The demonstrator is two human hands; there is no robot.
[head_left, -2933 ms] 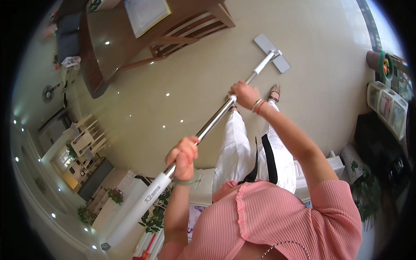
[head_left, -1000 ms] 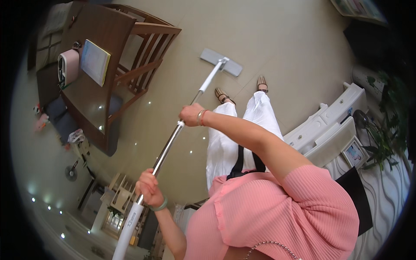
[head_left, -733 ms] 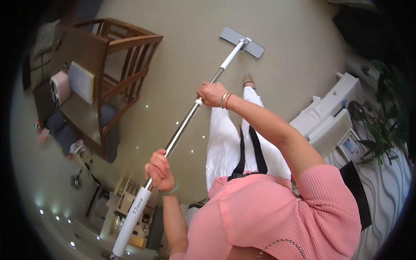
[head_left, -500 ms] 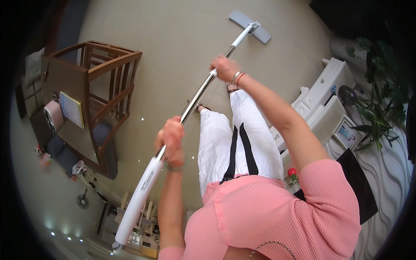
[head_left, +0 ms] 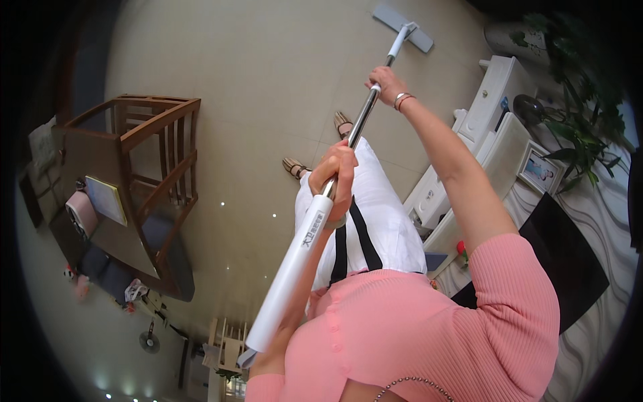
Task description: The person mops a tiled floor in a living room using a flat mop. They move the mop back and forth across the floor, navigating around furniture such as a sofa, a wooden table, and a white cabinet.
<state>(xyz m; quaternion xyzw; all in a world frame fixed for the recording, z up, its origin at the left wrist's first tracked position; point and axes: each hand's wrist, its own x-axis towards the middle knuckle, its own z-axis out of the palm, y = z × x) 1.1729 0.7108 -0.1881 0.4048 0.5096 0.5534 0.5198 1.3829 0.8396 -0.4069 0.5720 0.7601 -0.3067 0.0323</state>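
Observation:
A flat mop slants across the view, with a long white grip (head_left: 284,281) at the near end and a silver pole (head_left: 365,115) beyond it. Its pale grey rectangular mop head (head_left: 420,38) lies on the tiled floor at the far right. My left hand (head_left: 335,171) is wrapped round the pole just past the white grip. Farther along, near the white lower section of the pole, my right hand (head_left: 388,86) is closed on it with the arm stretched forward. Parts of my left forearm are hidden behind the white grip.
Brown wooden furniture with slatted chairs (head_left: 161,124) stands on the left, with a pink box (head_left: 82,213) on the tabletop. On the right are a white cabinet (head_left: 489,94), a framed photo (head_left: 540,167) and a leafy plant (head_left: 569,120). My sandalled feet (head_left: 295,166) are on the beige floor.
The mop has shifted to the right, its head sliding slightly farther away. Both hands have moved right and forward with it, still gripping the pole. The whole view has also shifted a little.

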